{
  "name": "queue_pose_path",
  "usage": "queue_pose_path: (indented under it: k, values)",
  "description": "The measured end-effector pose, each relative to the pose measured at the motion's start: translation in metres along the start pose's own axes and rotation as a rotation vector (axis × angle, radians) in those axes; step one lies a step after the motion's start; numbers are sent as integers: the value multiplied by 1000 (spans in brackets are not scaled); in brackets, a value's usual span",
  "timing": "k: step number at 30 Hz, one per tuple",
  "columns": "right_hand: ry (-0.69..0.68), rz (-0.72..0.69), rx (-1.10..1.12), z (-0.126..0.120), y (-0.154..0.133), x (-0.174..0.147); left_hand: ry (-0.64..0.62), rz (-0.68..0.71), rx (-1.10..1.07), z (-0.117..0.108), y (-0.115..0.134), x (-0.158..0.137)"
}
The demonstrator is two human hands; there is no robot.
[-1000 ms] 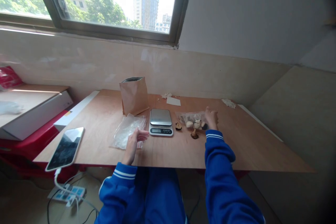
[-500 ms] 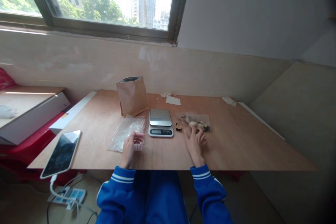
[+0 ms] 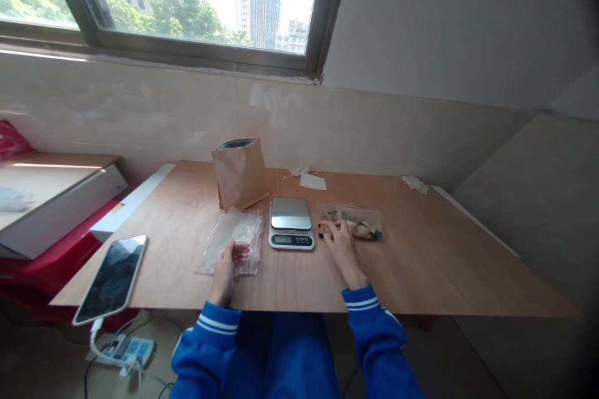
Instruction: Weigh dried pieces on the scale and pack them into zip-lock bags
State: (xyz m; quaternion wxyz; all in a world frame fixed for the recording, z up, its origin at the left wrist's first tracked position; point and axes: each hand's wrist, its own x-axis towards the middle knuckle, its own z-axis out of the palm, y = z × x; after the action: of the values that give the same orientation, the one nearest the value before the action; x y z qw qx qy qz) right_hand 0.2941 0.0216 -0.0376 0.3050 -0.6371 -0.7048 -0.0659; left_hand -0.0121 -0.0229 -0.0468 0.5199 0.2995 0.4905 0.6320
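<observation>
My left hand [image 3: 225, 269] rests over a stack of clear plastic bags [image 3: 215, 249], its fingers loosely curled and apart, gripping nothing visible. My right hand [image 3: 343, 251] is right of a small digital scale [image 3: 291, 214], fingertips closed about a small tan and black piece [image 3: 321, 231] on the table; its kind is unclear. Partly behind that hand lies a clear bag [image 3: 372, 217] with several pale and dark dried pieces inside. The scale's metal plate is bare. A brown paper pouch [image 3: 239, 176] stands upright behind the plastic bags with its top open.
A phone [image 3: 112, 279] with a white charging cable overhangs the front left edge of the wooden table [image 3: 430, 262]. A white card [image 3: 313, 181] and crumpled scraps [image 3: 414, 184] lie toward the back. Below left, a power strip [image 3: 126, 347] sits on the floor.
My right hand has moved left and forward from the bag of dried pieces to the small piece beside the scale. My left hand stays over the plastic bags. The view has shifted slightly.
</observation>
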Motion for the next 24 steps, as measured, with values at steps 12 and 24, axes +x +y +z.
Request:
queue_pose_path:
  k: [12,24]
  values:
    - [-74,67,188,38,20,7,-14,-37,2,2,2,-2]
    - [-203,-58,340,42,-64,74,-40,-34,6,0,1,-4]
